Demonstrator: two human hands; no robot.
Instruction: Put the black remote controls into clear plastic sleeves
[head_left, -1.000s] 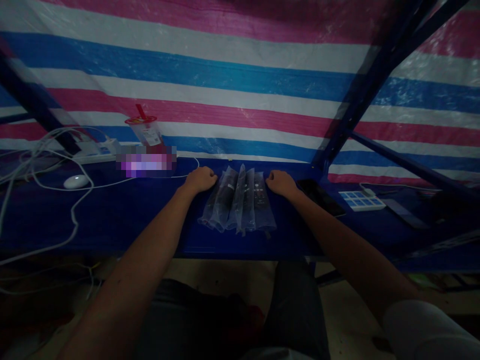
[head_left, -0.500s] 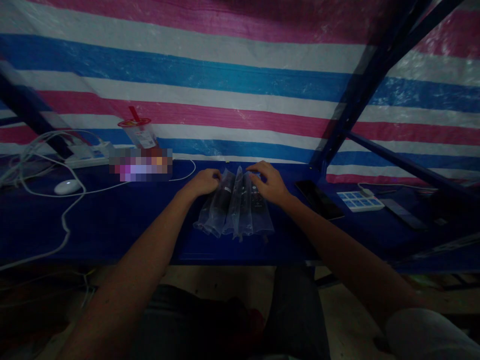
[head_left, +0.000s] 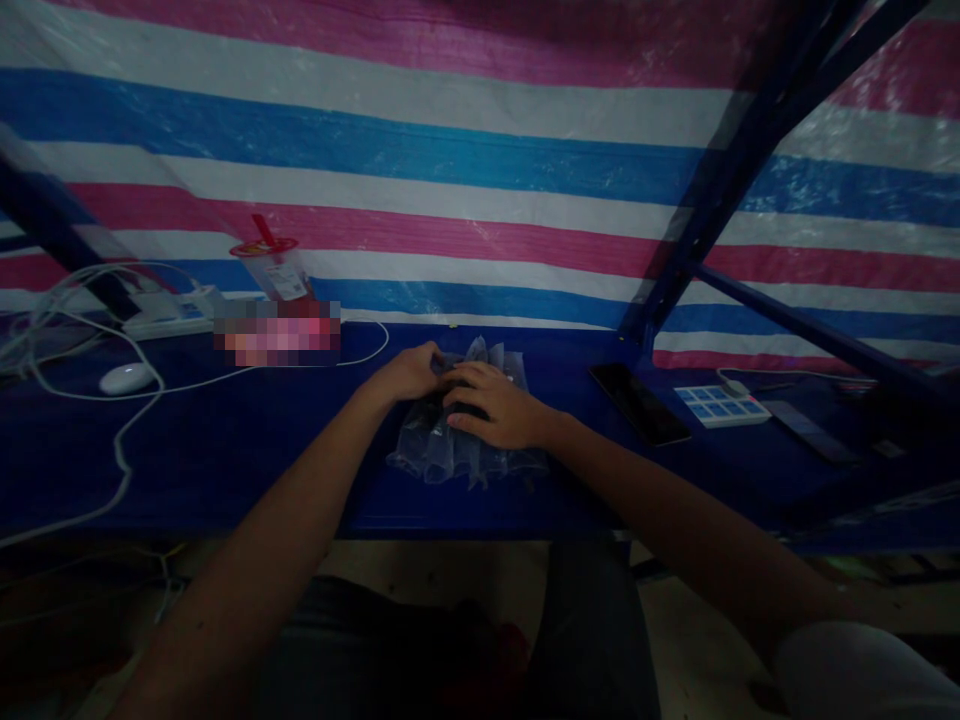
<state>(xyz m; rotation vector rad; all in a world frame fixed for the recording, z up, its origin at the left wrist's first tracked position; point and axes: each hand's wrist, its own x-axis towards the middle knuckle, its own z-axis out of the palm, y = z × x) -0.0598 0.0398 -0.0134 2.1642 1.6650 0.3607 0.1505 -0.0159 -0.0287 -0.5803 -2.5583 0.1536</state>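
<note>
right hand (head_left: 491, 415) flat, fingers loose, pressing on bagged remotes (head_left: 469, 445) directly beneath it, long axis running away from the body, left hand (head_left: 411, 372) clenched on the bags' far-left edge.

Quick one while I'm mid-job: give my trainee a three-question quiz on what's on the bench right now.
1. True or false: the right hand lies flat on top of the clear air-cushion bags.
2. Which thing lies just right of the bags? A) white mouse B) dark phone C) drink cup
3. Fill in: the left hand grips the bags at their ___ left corner.

Key: 1 true. 2 B, the dark phone; the white mouse and drink cup are on the left of the blue bench. 3 far.
</note>
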